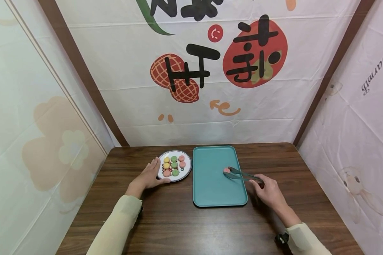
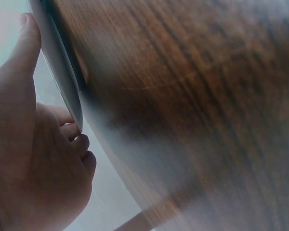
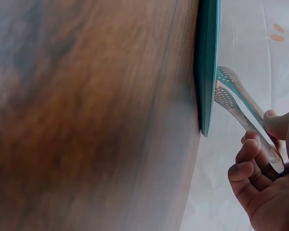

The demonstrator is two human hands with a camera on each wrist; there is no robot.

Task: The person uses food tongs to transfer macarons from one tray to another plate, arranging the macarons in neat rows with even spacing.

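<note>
A white plate (image 1: 187,173) with several pink, green and yellow macarons (image 1: 174,159) sits on the wooden table. My left hand (image 1: 150,175) rests against the plate's near-left rim (image 2: 62,82), thumb along its edge. A teal tray (image 1: 210,187) lies right of the plate. My right hand (image 1: 268,187) grips metal tongs (image 1: 242,174), whose tips pinch a pink macaron (image 1: 226,170) over the tray. In the right wrist view the perforated tong ends (image 3: 226,86) reach past the tray's edge (image 3: 207,72).
The wooden table (image 1: 185,219) is boxed in by printed fabric walls at the back and both sides. Bare wood lies in front of the tray and to its right.
</note>
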